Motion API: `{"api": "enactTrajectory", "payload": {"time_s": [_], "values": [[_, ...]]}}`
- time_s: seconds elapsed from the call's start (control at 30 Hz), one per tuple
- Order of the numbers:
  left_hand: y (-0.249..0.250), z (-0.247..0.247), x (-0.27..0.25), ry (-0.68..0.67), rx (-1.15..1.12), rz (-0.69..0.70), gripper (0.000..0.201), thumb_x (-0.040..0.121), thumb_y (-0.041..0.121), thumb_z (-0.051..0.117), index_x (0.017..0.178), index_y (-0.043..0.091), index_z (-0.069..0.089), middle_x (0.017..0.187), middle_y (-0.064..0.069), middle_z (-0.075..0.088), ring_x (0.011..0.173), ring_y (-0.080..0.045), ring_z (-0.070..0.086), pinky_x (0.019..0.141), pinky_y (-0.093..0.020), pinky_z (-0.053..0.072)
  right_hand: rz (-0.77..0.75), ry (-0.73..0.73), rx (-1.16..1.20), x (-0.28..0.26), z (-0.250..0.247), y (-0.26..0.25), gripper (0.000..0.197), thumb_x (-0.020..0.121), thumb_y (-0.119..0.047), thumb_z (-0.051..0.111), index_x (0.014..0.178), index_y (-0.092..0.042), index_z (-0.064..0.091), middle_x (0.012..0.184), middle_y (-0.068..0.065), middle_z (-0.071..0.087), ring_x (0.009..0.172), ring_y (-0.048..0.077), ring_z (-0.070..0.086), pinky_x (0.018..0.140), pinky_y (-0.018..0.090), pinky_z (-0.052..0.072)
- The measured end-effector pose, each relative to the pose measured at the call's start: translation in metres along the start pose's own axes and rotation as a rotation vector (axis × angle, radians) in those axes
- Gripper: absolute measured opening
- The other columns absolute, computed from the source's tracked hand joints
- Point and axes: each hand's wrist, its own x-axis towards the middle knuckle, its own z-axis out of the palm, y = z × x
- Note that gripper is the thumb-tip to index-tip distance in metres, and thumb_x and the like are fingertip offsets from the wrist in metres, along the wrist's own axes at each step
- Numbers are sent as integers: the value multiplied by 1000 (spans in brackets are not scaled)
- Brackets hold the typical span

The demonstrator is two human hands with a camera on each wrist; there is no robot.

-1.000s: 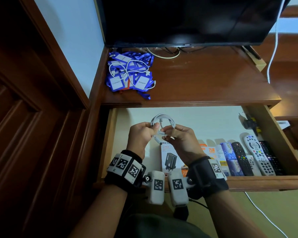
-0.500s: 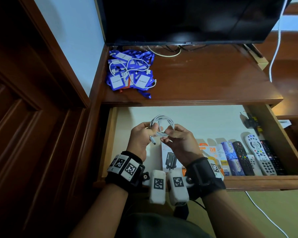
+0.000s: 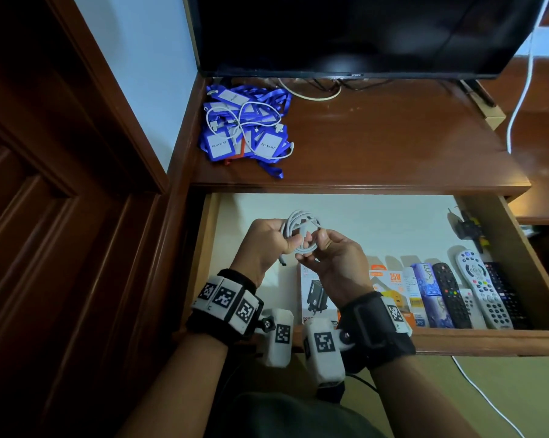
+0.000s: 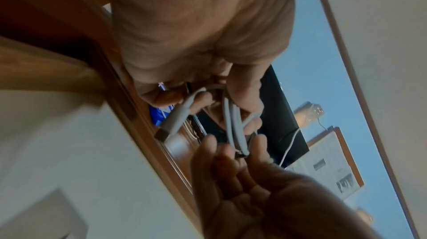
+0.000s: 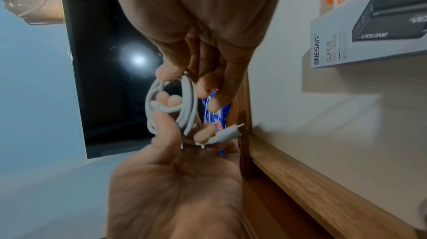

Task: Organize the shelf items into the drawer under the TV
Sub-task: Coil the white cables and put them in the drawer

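Observation:
Above the open drawer (image 3: 456,339), both hands hold a coiled white cable (image 3: 301,229). My left hand (image 3: 282,238) grips the coil's left side, and its USB plug (image 3: 282,260) hangs loose below the fist. My right hand (image 3: 322,245) pinches the right side of the loop. In the left wrist view the left hand's fingers (image 4: 245,100) curl round the cable (image 4: 233,127) beside the plug (image 4: 171,126). In the right wrist view the right hand's fingers (image 5: 168,73) pinch the coil (image 5: 171,107). A pile of blue lanyards (image 3: 241,128) with another white cable (image 3: 251,121) on it lies on the shelf.
The TV (image 3: 361,33) stands at the back of the shelf. Along the drawer's front right lie charger boxes (image 3: 317,292), a soap pack (image 3: 428,292) and several remotes (image 3: 478,289). A dark wooden door panel (image 3: 61,248) closes off the left.
The hands stay together on the coil and have shifted it slightly. The loose plug has swung a little left, below the left fist.

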Motion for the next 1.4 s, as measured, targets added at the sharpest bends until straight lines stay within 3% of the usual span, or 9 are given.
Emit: {"api": "enactTrajectory", "payload": {"time_s": [0.2, 0.3, 0.5, 0.67, 0.77, 0.87, 1.0, 1.2, 1.4], "values": [[1, 0, 11, 39, 204, 20, 15, 80, -11, 63, 78, 4, 67, 59, 4, 62, 45, 1, 53, 52, -11, 41, 21, 67, -183, 10, 2, -8, 26, 96, -3, 43, 74, 3, 56, 71, 17, 59, 66, 29, 57, 59, 36, 55], [2, -1, 18, 1, 337, 21, 9, 79, -1, 68, 87, -3, 69, 77, -12, 67, 70, -18, 58, 75, -31, 50, 77, 90, -205, 14, 2, -11, 26, 96, -4, 43, 74, 4, 55, 66, 16, 58, 60, 27, 51, 54, 34, 52], [13, 10, 23, 30, 588, 24, 15, 72, 29, 72, 83, 19, 68, 82, -3, 68, 96, -28, 60, 95, -46, 44, 63, 114, -283, 24, 4, -23, 26, 95, -2, 42, 74, 5, 55, 59, 13, 56, 49, 24, 49, 51, 30, 49], [18, 18, 45, 40, 752, -172, 24, 86, 36, 65, 90, 12, 66, 85, -6, 60, 107, -29, 59, 93, -39, 48, 18, 33, -314, 31, -4, -32, 27, 88, 4, 49, 61, 0, 51, 56, 12, 55, 45, 20, 44, 46, 25, 44], [13, 15, 50, -24, 439, -90, 10, 82, 10, 71, 76, 9, 63, 79, -8, 63, 85, -25, 62, 85, -40, 51, 21, 35, -297, 37, -9, -34, 30, 87, 3, 52, 57, 0, 51, 52, 11, 53, 42, 19, 40, 44, 24, 41], [7, 13, 42, -147, 87, 15, 24, 77, -10, 66, 66, 11, 62, 71, -9, 62, 67, -15, 60, 68, -35, 54, 79, 30, -242, 49, -15, -36, 33, 89, -4, 53, 56, -1, 51, 52, 11, 49, 43, 19, 35, 44, 26, 36], [-5, 18, 45, -207, -201, -7, 8, 70, 18, 67, 76, 14, 70, 79, 1, 67, 73, -10, 53, 68, -23, 39, 107, -7, -227, 63, -28, -48, 32, 91, -10, 53, 61, 1, 55, 49, 13, 50, 43, 21, 37, 44, 28, 39], [-9, 37, 61, 37, -282, -109, 17, 83, 23, 68, 84, 6, 73, 86, -7, 70, 81, -14, 59, 77, -25, 39, 64, -113, -329, 82, -42, -63, 27, 92, -11, 55, 69, 3, 56, 53, 13, 52, 42, 17, 43, 46, 27, 45], [-15, 31, 76, 397, -40, -137, 23, 79, 17, 76, 96, 2, 72, 66, 3, 65, 51, 5, 54, 56, -9, 39, 97, -255, -521, 102, -40, -68, 19, 90, -14, 61, 82, 3, 63, 62, 13, 59, 50, 19, 45, 47, 25, 46]]}}
